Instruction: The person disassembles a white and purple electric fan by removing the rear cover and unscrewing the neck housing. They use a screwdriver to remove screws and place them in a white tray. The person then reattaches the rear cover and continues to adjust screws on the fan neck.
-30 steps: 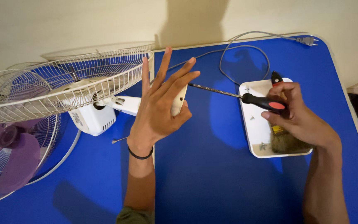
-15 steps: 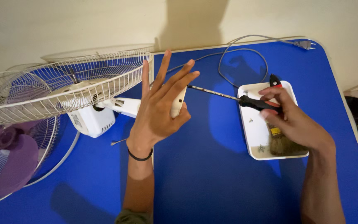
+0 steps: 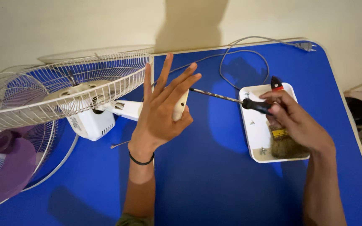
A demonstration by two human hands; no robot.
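My left hand [image 3: 160, 117] stands on edge with its fingers straight and spread, the thumb and palm clamped on the white fan stem [image 3: 181, 106]. That stem runs left to the white motor housing [image 3: 91, 123] of a fan lying on the blue table [image 3: 214, 184]. My right hand [image 3: 294, 123] grips the black handle of a screwdriver [image 3: 216, 95]. Its long metal shaft points left, and the tip meets the end of the stem by my left fingertips.
The white wire fan grille [image 3: 63, 83] and purple blades [image 3: 9, 163] fill the left side. A white tray [image 3: 254, 138] under my right hand holds a brush [image 3: 283, 144], small screws and a red-handled tool [image 3: 276, 83]. A grey cable [image 3: 248, 46] loops at the back. A thin pin [image 3: 120, 145] lies near my left wrist.
My right hand and the screwdriver have shifted slightly left and nearer the stem. My left hand has stayed on the stem with almost no movement.
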